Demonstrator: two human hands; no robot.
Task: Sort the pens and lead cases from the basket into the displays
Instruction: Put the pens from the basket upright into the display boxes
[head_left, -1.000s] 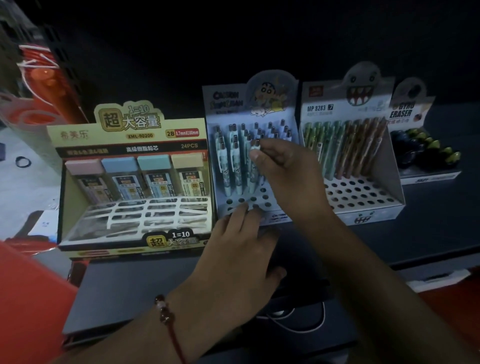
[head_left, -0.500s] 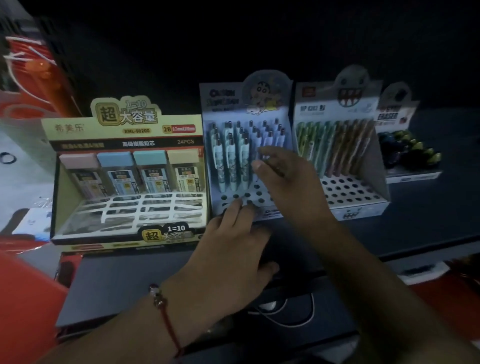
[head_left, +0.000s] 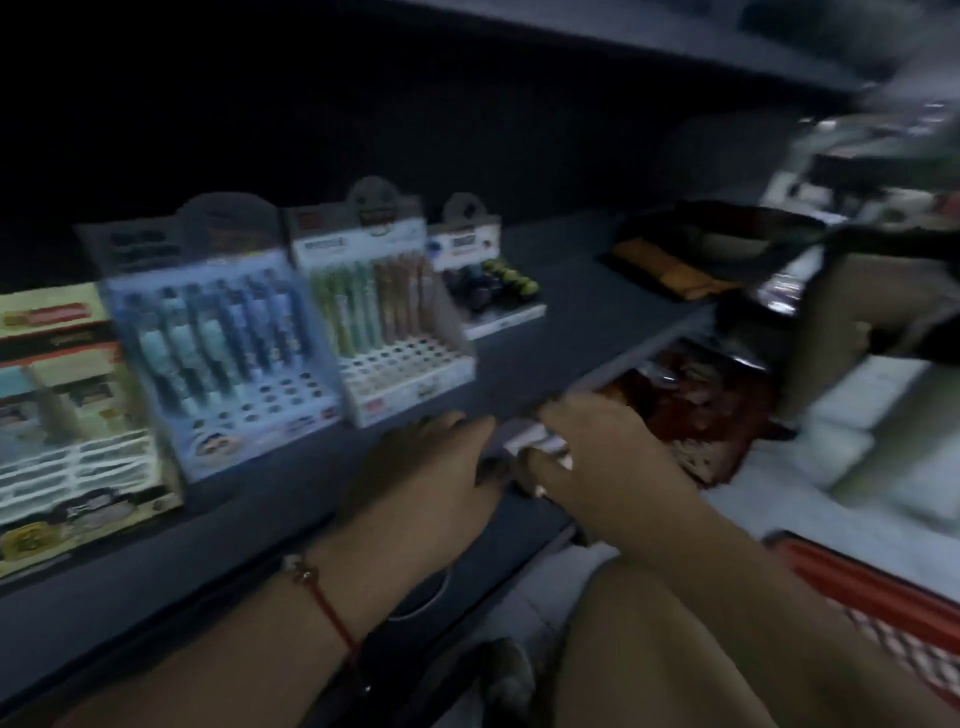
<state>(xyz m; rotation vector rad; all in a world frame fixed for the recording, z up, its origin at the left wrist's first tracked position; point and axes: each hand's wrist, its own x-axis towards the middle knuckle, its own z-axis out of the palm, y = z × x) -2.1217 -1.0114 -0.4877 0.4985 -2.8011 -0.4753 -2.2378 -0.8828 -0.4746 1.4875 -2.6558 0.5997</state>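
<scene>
Head view, blurred by motion: both hands meet at the front edge of the dark worktop (head_left: 597, 322). The left hand (head_left: 431, 462) lies flat, fingers spread and holding nothing; the right hand (head_left: 597, 457) curls over a small pale object (head_left: 535, 446), probably a lead case or a few pens, though whether it is gripped cannot be told. The blue pen display (head_left: 223, 343), the green-and-brown pen display (head_left: 384, 312) and the lead-case display (head_left: 67, 415) stand side by side to the left. A red basket (head_left: 878, 587) sits lower right. Such items are judged light, rigid and smooth, best pinched across the barrel or the case's flat faces.
</scene>
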